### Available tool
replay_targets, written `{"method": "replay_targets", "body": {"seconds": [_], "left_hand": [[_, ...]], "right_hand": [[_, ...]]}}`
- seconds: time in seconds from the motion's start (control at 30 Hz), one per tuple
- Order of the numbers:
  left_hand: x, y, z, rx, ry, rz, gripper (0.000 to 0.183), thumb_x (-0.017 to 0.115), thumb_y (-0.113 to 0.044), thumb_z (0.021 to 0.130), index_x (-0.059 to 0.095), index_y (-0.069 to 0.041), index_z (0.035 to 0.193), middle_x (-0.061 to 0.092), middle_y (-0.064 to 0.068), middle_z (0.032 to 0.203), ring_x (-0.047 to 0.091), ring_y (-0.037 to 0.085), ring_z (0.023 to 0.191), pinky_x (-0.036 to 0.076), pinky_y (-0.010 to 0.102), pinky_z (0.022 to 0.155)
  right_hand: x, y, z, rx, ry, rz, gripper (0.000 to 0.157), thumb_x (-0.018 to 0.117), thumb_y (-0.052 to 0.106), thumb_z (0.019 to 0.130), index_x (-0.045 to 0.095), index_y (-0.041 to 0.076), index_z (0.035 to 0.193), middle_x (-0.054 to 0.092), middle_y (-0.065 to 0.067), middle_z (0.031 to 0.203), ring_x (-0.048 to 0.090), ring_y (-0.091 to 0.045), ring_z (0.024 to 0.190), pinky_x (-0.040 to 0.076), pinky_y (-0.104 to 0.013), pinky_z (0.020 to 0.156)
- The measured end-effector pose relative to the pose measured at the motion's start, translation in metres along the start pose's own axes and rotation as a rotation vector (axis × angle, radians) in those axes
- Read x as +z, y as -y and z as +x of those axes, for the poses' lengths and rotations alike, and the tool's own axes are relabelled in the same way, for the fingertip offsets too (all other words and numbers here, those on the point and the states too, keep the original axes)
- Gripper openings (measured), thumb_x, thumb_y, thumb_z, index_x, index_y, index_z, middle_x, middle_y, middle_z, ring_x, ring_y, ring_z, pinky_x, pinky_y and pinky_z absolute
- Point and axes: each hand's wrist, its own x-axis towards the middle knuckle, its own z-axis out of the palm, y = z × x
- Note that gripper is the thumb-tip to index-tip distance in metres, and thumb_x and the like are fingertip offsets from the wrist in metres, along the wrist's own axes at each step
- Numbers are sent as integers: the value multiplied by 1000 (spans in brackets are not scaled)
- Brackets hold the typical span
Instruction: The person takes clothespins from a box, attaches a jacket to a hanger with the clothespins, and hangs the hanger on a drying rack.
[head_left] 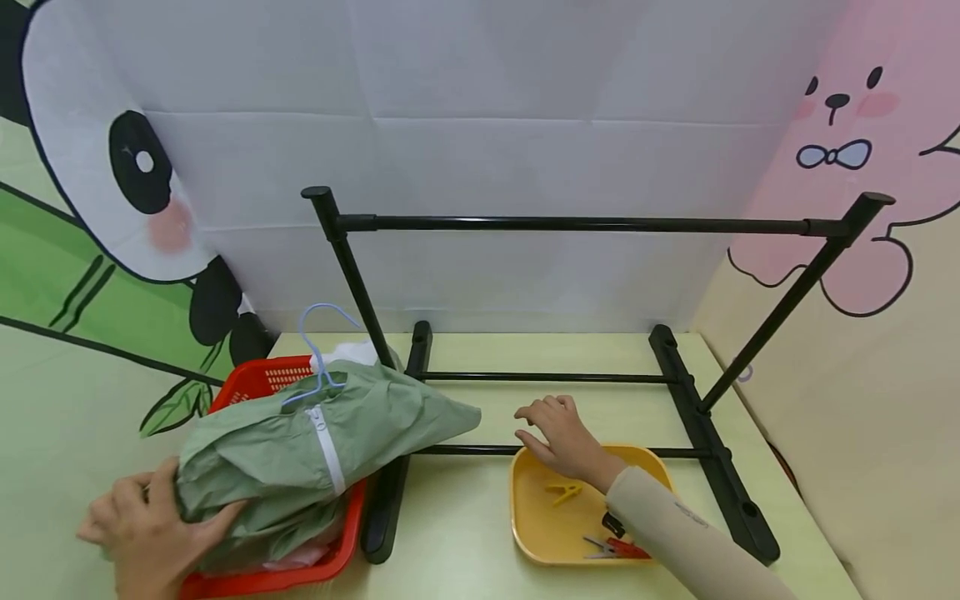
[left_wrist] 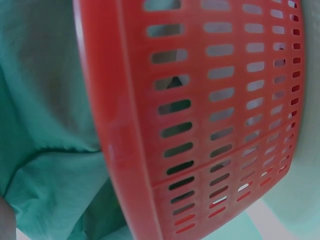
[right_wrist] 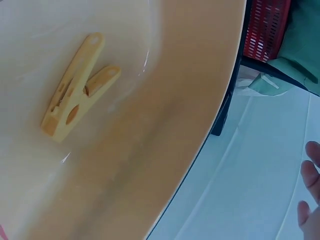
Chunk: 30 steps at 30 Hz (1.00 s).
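A green garment (head_left: 300, 450) with a white zipper lies bunched over a red slotted basket (head_left: 348, 533), a blue hanger (head_left: 318, 358) at its collar. My left hand (head_left: 150, 525) grips the garment's left end, thumb across the near side; its far fingers are partly hidden. In the left wrist view, the garment (left_wrist: 50, 115) lies beside the basket's red wall (left_wrist: 200, 100). Holding nothing, my right hand (head_left: 562, 437) hovers over the far rim of a yellow basin (head_left: 532, 525), fingers loosely bent. The basin contains a yellow clothespin (right_wrist: 75, 95), also seen from the head.
A black rack (head_left: 585, 225) with slanted posts and low crossbars stands on the pale table (head_left: 450, 517). In the basin lie a black clip (head_left: 613, 524), a red clip (head_left: 626, 548) and a grey clip (head_left: 600, 547). White cloth (head_left: 352, 353) shows behind the hanger.
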Motion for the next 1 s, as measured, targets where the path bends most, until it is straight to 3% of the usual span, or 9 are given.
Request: {"method": "replay_targets", "body": {"seconds": [0.23,0.67,1.0], "left_hand": [[4,-3,3,18,-20,-31,106,32,-90,77,51,7,116,34,36,95,27,56,82,11,62,67],[5,-2,2,10,19,-24,105,33,-89,77,51,6,119,36,36,98,29,56,84,11,62,68],[2,2,0,15,-4,-12,104,34,-89,77,51,6,117,35,35,96,27,55,81,11,60,67]], "right_hand": [[-7,-1,-8,41,32,6,22,70,17,92,64,8,111,62,-1,91,51,-16,85,35,-45,85],[-13,-4,-15,49,73,-7,21,67,18,94,64,9,113,63,-1,95,51,-15,87,35,-45,85],[-12,-9,-21,70,98,-14,22,67,22,95,64,11,114,63,4,98,52,-14,90,36,-45,87]]}}
